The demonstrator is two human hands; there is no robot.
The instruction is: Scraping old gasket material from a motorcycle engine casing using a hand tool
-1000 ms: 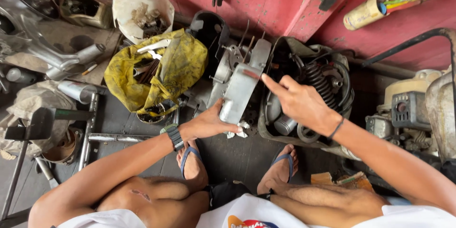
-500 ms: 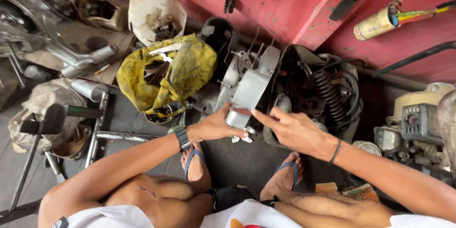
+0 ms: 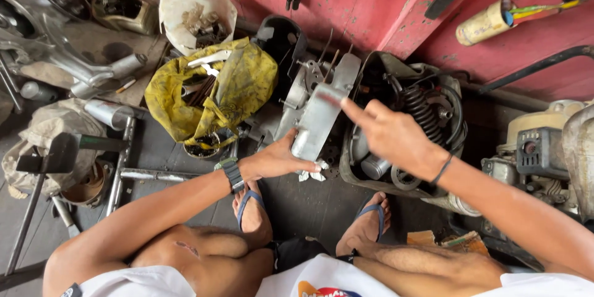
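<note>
**Engine casing held at its lower end**

The left hand (image 3: 275,161) clamps the lower end of the grey engine casing (image 3: 318,114), whose long axis runs up and away from it. The right hand (image 3: 390,136), fingers apart and forefinger pointing, hovers just right of the casing; half a second ago it sat lower, nearer the left hand.

The scene is lit evenly by soft daylight, with no glare. Weak shadows are cast under the legs and among the parts on the floor. Sharp focus is held throughout; straight edges are bowed slightly near the corners.
</note>
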